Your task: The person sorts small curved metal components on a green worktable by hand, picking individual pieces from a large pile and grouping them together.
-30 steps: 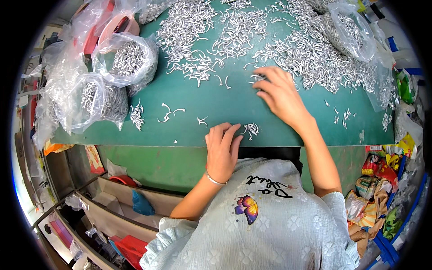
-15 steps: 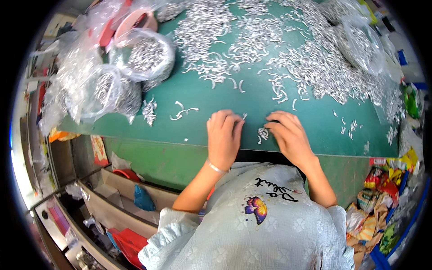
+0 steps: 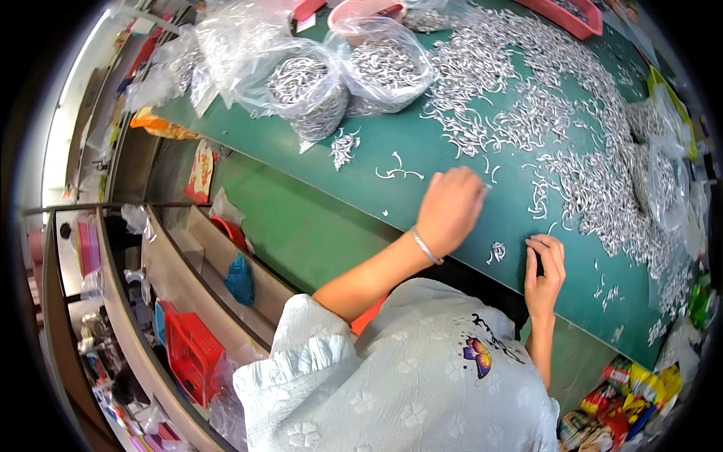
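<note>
My left hand (image 3: pixel 452 211), with a silver bracelet at its wrist, is raised over the near part of the green table. Its fingers are curled together, and a small silver metal piece (image 3: pixel 488 189), blurred, shows at their tips. My right hand (image 3: pixel 545 275) rests at the table's near edge, thumb apart from the loosely bent fingers, nothing seen between them. Just beyond its fingertips lies a single curved silver piece (image 3: pixel 552 227). Between the two hands sits a small cluster of curved silver pieces (image 3: pixel 496 252).
A large spread of curved silver pieces (image 3: pixel 595 188) covers the table's far right. Two clear plastic bags (image 3: pixel 320 113) full of them stand left, near a pink basket (image 3: pixel 348 13). A small pile (image 3: pixel 344 148) lies before the bags. Open drawers (image 3: pixel 199 271) are below left.
The view has turned left, so the table now slants down to the right. My left hand has moved away from the small cluster; my right hand has drawn off it to the right.
</note>
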`<state>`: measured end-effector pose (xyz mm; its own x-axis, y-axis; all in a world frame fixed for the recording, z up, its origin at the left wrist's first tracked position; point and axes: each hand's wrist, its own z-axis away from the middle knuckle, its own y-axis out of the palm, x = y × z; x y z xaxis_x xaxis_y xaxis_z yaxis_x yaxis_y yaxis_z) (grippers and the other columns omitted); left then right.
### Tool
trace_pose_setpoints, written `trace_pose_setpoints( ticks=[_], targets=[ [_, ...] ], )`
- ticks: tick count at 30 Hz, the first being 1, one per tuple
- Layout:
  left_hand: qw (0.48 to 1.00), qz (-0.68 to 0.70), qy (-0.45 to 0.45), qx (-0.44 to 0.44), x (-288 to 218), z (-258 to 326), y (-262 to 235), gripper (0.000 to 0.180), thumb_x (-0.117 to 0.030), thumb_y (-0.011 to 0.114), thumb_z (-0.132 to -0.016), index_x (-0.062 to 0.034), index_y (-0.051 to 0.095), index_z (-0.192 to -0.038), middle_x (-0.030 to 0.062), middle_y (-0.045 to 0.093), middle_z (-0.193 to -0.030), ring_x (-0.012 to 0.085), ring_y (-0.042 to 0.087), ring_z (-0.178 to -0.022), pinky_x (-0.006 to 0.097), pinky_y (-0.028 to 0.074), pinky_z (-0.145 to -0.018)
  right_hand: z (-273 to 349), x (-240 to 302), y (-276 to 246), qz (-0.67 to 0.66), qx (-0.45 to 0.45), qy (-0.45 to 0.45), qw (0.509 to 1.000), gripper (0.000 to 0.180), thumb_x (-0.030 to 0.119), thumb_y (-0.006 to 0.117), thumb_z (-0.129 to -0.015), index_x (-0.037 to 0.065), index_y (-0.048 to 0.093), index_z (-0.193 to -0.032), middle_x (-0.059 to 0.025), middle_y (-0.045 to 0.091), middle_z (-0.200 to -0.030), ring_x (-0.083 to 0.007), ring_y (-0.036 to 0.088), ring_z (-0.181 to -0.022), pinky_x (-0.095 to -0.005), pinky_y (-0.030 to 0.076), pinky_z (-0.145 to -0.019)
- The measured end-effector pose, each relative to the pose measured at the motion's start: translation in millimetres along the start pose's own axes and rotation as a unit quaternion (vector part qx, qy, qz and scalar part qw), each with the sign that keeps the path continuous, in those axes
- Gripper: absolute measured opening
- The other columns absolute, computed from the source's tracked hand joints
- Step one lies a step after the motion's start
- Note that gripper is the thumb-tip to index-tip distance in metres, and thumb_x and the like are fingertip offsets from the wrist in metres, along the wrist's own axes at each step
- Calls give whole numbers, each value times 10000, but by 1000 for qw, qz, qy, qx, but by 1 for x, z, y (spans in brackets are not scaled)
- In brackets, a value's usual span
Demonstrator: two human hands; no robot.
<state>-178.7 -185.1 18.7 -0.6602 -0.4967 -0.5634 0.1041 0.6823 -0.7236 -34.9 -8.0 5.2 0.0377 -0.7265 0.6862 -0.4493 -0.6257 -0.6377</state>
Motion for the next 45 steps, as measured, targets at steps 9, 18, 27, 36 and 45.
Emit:
trace_pose_setpoints(
  ticks=[9,18,27,36,45],
  targets=[
    [944,-220,-175,-169,108,34,-71,165,-70,680,-812,-37,603,-954,147,572,-1018,341,535,-968,451,417,-801,2,1,4,-20,-12,11,1000,110,-53,643,-823,-17,658,-925,-130,629,-973,-303,582,-947,-378,454,-870],
    [997,61,-43,-27,-7,39,-15,354,-5,697,-784,-40,612,-1126,183,552,-1187,362,518,-1138,436,413,-987,-44,-6,3,94,-6,-39,995,303,32,714,-773,19,626,-1063,-154,581,-1143,-359,535,-1091,-418,422,-948],
    [974,129,69,171,-44,67,44,401,8,644,-796,-1,575,-1192,176,476,-1361,391,412,-1313,553,311,-1112,-130,-8,88,98,153,-213,960,366,143,717,-797,117,634,-1153,-111,524,-1315,-323,467,-1223,-460,392,-1002],
    [969,183,67,153,-32,70,35,325,66,621,-764,66,612,-1088,181,561,-1262,371,491,-1262,425,442,-1030,-90,-39,-9,18,145,-61,987,166,-29,618,-848,27,634,-1003,-135,624,-1017,-327,598,-971,-382,483,-840],
    [967,167,86,173,-26,61,18,343,101,597,-729,80,621,-1071,180,583,-1240,363,517,-1243,421,472,-993,-102,-25,11,87,-9,-47,995,241,11,710,-768,27,660,-1002,-132,609,-1076,-324,558,-1024,-411,454,-900]
  ],
)
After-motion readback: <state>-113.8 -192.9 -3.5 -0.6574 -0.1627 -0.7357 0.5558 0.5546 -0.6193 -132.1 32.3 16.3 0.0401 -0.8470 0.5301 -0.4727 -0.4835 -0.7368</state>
